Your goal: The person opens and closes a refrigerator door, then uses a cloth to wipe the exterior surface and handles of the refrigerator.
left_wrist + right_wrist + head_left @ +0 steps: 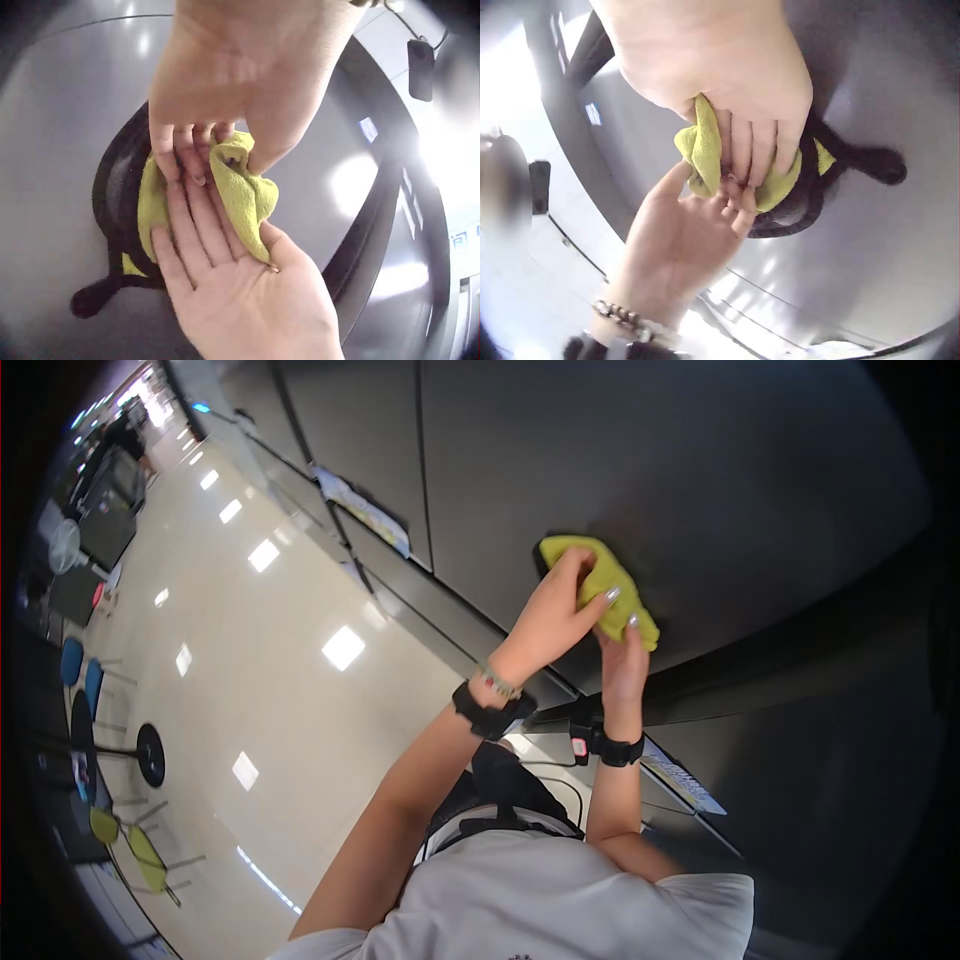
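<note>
A yellow-green cloth (612, 588) lies folded between both hands, close in front of a dark glossy panel (700, 480). My left hand (548, 618), with a beaded bracelet at its wrist, holds the cloth from the left, thumb along one fold and fingers curled inward. From below, my right hand (624, 672) grips the cloth's near end, its thumb over a fold. In the left wrist view the right hand (247, 300) shows its palm, with long fingers reaching into the cloth (244, 191). The fingertips of both hands meet inside the folds. A dark reflection (120, 187) shows beside them on the panel.
Narrow printed labels, one left (365, 515) and one right (685, 775), are on the dark cabinet-like fronts. A pale shiny floor (300, 710) stretches off to the left, with chairs (145, 857) and a round black table base (150, 755). A black cable hangs near the waist.
</note>
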The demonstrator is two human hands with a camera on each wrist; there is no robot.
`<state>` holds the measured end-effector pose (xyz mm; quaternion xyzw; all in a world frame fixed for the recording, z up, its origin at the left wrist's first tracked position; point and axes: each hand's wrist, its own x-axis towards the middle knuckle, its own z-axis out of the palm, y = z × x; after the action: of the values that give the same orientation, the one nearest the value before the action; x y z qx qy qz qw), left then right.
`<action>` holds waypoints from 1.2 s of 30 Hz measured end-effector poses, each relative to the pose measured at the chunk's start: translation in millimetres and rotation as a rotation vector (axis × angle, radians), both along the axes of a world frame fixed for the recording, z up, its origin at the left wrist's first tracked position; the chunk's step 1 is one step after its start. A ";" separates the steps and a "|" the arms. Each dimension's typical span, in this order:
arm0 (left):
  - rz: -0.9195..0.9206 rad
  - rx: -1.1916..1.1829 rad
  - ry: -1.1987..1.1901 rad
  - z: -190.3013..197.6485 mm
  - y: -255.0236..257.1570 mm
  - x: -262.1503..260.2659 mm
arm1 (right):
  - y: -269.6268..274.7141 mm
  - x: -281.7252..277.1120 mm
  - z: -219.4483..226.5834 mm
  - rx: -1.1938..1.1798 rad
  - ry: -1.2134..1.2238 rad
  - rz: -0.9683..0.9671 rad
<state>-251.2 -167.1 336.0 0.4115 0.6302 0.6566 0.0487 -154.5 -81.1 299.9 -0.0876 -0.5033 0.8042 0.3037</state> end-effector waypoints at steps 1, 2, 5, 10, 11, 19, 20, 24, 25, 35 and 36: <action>-0.033 0.009 -0.006 -14.0 -3.3 -4.8 | -1.9 -0.5 -14.0 0.011 -0.108 -0.086; -0.001 -0.075 -0.004 -27.0 -12.3 -11.8 | -5.2 -3.4 -27.7 -0.019 -0.157 -0.072; -0.006 -0.211 -0.107 -68.6 -26.1 -26.8 | -17.1 -16.4 -67.8 -0.119 -0.429 -0.133; 0.078 -0.463 -0.121 -108.6 -53.5 -66.6 | -38.2 -50.4 -125.8 -0.256 -0.397 -0.065; 0.048 -0.481 -0.110 -110.1 -59.9 -78.5 | -42.8 -59.1 -135.2 -0.255 -0.386 -0.065; 0.356 -0.223 0.103 -33.5 -97.3 -161.1 | -97.7 -153.0 -47.0 0.053 -0.366 -0.030; 0.360 -0.191 0.125 -17.1 -102.6 -171.1 | -102.0 -163.7 -34.6 0.124 -0.291 0.005; 0.452 -0.014 0.226 15.7 -122.1 -223.4 | -120.8 -221.3 14.4 0.428 -0.097 0.106; 0.423 -0.005 0.233 16.4 -127.7 -238.8 | -126.0 -240.4 26.7 0.515 -0.089 0.050; 0.343 0.247 0.215 14.1 -159.7 -345.9 | -167.3 -329.6 54.3 0.587 0.058 0.064; 0.386 0.214 0.325 21.7 -165.3 -355.0 | -171.5 -338.4 49.2 0.616 0.089 0.032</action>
<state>-606.1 -332.4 357.7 0.3865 0.6237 0.6418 -0.2229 -492.9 -252.6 349.1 0.0519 -0.7109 0.6215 0.3252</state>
